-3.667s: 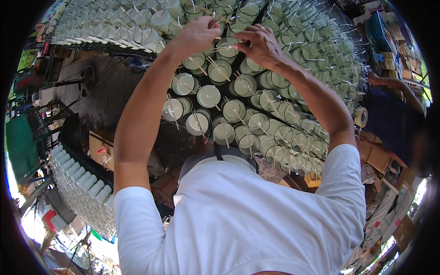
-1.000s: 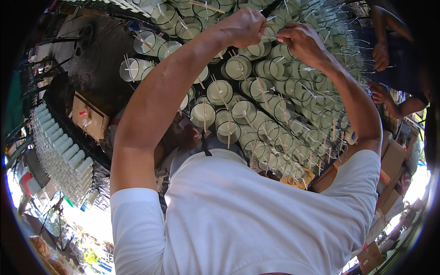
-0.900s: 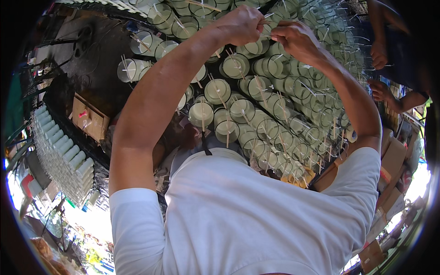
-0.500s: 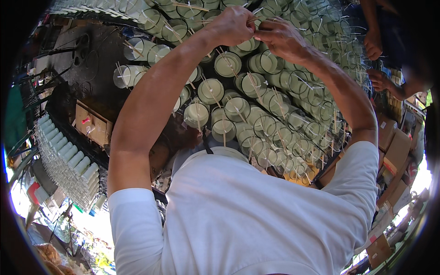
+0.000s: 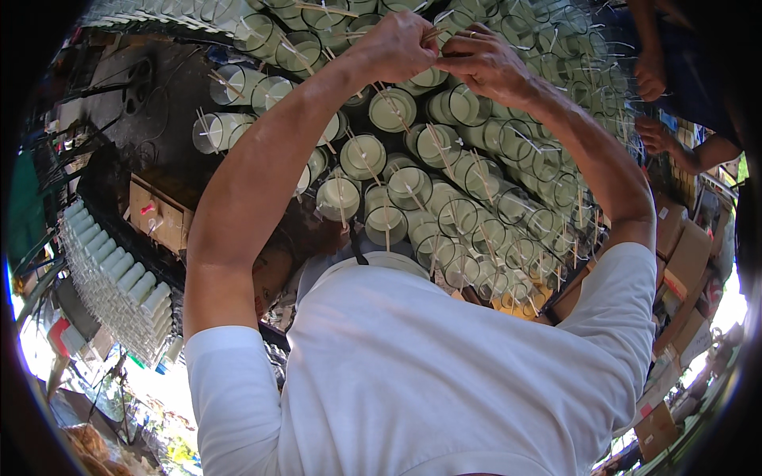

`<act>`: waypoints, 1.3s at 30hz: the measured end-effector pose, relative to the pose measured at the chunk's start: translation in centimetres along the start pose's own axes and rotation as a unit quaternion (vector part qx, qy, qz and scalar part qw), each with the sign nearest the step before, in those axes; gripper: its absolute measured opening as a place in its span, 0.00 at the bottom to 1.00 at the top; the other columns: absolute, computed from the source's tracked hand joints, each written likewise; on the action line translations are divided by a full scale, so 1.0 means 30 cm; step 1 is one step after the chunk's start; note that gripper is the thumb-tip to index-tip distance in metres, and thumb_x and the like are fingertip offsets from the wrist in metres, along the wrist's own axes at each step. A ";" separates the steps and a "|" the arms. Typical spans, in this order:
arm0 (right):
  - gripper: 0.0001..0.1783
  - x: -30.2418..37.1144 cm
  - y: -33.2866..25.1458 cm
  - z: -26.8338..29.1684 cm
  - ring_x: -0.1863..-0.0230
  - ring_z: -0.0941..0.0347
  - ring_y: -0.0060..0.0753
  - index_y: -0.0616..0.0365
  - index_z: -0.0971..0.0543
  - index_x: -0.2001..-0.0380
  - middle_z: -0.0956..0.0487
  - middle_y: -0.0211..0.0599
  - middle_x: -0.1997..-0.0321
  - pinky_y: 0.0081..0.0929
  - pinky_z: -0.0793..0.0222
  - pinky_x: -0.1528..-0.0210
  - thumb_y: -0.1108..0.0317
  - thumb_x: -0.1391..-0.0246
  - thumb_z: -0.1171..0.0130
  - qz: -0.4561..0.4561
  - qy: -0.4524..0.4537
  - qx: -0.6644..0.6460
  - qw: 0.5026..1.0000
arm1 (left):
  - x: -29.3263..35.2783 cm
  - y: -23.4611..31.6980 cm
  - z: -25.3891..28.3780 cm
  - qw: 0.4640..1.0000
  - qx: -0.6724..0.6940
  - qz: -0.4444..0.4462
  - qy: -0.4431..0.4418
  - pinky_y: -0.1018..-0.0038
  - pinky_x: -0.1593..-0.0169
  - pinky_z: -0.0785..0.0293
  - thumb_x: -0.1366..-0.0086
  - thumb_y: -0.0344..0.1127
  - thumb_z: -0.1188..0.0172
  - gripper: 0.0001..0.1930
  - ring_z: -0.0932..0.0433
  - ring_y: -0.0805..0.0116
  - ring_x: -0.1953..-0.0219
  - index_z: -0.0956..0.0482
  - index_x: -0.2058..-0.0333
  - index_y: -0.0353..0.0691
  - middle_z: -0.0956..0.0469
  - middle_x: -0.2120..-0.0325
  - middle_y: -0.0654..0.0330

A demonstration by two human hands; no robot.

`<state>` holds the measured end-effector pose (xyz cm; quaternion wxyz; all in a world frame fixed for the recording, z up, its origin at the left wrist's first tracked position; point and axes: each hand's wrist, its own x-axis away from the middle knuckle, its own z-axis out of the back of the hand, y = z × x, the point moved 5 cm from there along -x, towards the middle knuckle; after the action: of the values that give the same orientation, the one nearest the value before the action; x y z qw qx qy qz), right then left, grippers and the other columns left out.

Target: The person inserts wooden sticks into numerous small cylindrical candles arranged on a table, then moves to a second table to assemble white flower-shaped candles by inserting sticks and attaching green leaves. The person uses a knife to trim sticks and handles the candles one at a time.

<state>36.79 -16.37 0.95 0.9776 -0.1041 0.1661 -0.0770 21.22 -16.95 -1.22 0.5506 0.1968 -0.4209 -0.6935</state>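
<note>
My left hand (image 5: 399, 47) is closed at the top middle, and thin pale wooden sticks (image 5: 432, 34) poke out at its fingertips. My right hand (image 5: 486, 67), with a ring on one finger, meets it there, its fingers pinched together. What the right fingertips hold is too small to make out. Below both hands stand many glass jars with pale green wax, such as this candle (image 5: 392, 110). Pairs of thin sticks lie across many of their rims, with white wicks between them. Another candle (image 5: 363, 156) stands nearer me.
Another person's hands (image 5: 651, 79) are at the far right edge of the candles. A row of white-topped glasses (image 5: 119, 262) stands at the left. A wooden box (image 5: 159, 208) sits nearby on the left. Cardboard boxes (image 5: 684, 254) are stacked on the right.
Both hands stay together at the same place. My right fingers have shifted slightly against the left fingertips, and the view has moved a little.
</note>
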 end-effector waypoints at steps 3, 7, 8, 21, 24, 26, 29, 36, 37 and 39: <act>0.14 0.017 0.007 -0.007 0.65 0.24 0.29 0.47 0.15 0.60 0.22 0.24 0.69 0.34 0.33 0.55 0.74 0.50 0.31 -0.009 0.003 -0.001 1.000 | 0.008 0.015 -0.005 1.000 0.006 0.001 -0.010 0.68 0.65 0.24 0.43 0.36 0.37 0.08 0.21 0.65 0.72 0.18 0.70 0.37 0.18 0.75 0.56; 0.11 0.009 -0.006 -0.009 0.65 0.24 0.28 0.46 0.14 0.61 0.22 0.22 0.69 0.33 0.34 0.55 0.72 0.50 0.31 -0.023 -0.003 0.013 1.000 | 0.004 0.007 0.002 1.000 -0.001 0.007 -0.006 0.68 0.65 0.24 0.43 0.36 0.37 0.08 0.21 0.65 0.72 0.18 0.69 0.38 0.18 0.75 0.56; 0.10 0.010 -0.007 -0.007 0.65 0.24 0.28 0.47 0.14 0.62 0.22 0.23 0.70 0.33 0.34 0.55 0.72 0.49 0.31 -0.031 -0.003 0.007 0.999 | 0.003 0.007 0.004 1.000 0.000 0.005 -0.002 0.68 0.65 0.24 0.43 0.37 0.37 0.08 0.21 0.65 0.72 0.18 0.70 0.38 0.19 0.76 0.56; 0.09 -0.002 -0.023 0.155 0.62 0.22 0.22 0.54 0.15 0.57 0.17 0.26 0.65 0.31 0.29 0.53 0.69 0.40 0.34 -0.301 0.085 -0.147 0.939 | 0.144 0.159 0.171 0.986 0.138 0.076 -0.056 0.70 0.64 0.25 0.38 0.28 0.44 0.36 0.21 0.68 0.66 0.44 0.31 0.32 0.20 0.64 0.54; 0.11 -0.042 -0.061 0.129 0.64 0.21 0.24 0.58 0.18 0.54 0.17 0.34 0.65 0.28 0.25 0.57 0.70 0.38 0.42 -0.326 0.181 -0.456 0.808 | 0.171 0.177 0.126 0.934 0.318 0.070 -0.150 0.71 0.67 0.26 0.32 0.35 0.43 0.39 0.23 0.69 0.68 0.51 0.28 0.32 0.21 0.65 0.56; 0.12 -0.083 -0.087 0.116 0.67 0.19 0.41 0.61 0.18 0.60 0.17 0.50 0.69 0.40 0.24 0.63 0.73 0.44 0.48 -0.261 0.195 -0.573 0.752 | 0.183 0.202 0.103 0.916 0.366 0.043 -0.159 0.74 0.67 0.26 0.30 0.36 0.42 0.28 0.23 0.71 0.69 0.43 0.37 0.33 0.20 0.67 0.57; 0.16 -0.035 -0.086 0.156 0.60 0.21 0.20 0.64 0.21 0.45 0.16 0.32 0.62 0.21 0.24 0.53 0.69 0.33 0.40 -0.330 0.128 -0.481 0.802 | 0.219 0.223 0.102 0.913 0.383 -0.006 -0.139 0.76 0.64 0.24 0.30 0.32 0.43 0.08 0.20 0.72 0.68 0.21 0.55 0.35 0.17 0.66 0.57; 0.15 0.080 -0.139 0.195 0.59 0.19 0.24 0.64 0.18 0.49 0.15 0.36 0.58 0.23 0.23 0.54 0.68 0.34 0.38 -0.422 0.237 -0.485 0.728 | 0.245 0.178 0.064 0.893 0.408 -0.015 -0.189 0.83 0.68 0.28 0.24 0.36 0.45 0.11 0.23 0.81 0.71 0.23 0.51 0.36 0.18 0.65 0.59; 0.15 0.090 -0.149 0.204 0.58 0.19 0.24 0.65 0.18 0.49 0.15 0.36 0.59 0.23 0.23 0.54 0.68 0.35 0.38 -0.423 0.249 -0.502 0.712 | 0.255 0.173 0.065 0.898 0.404 0.000 -0.175 0.84 0.69 0.28 0.24 0.37 0.45 0.11 0.23 0.82 0.72 0.23 0.52 0.36 0.18 0.66 0.59; 0.15 0.109 -0.168 0.217 0.58 0.19 0.25 0.65 0.19 0.49 0.15 0.35 0.59 0.24 0.24 0.54 0.67 0.35 0.37 -0.423 0.270 -0.537 0.678 | 0.270 0.181 0.065 0.911 0.383 0.001 -0.153 0.84 0.72 0.29 0.24 0.38 0.45 0.11 0.24 0.83 0.75 0.23 0.53 0.37 0.18 0.69 0.62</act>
<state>41.47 -20.70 7.10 0.5294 -0.6447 0.3742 -0.4050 20.48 -23.96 5.79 0.3627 0.2833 -0.7337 -0.4999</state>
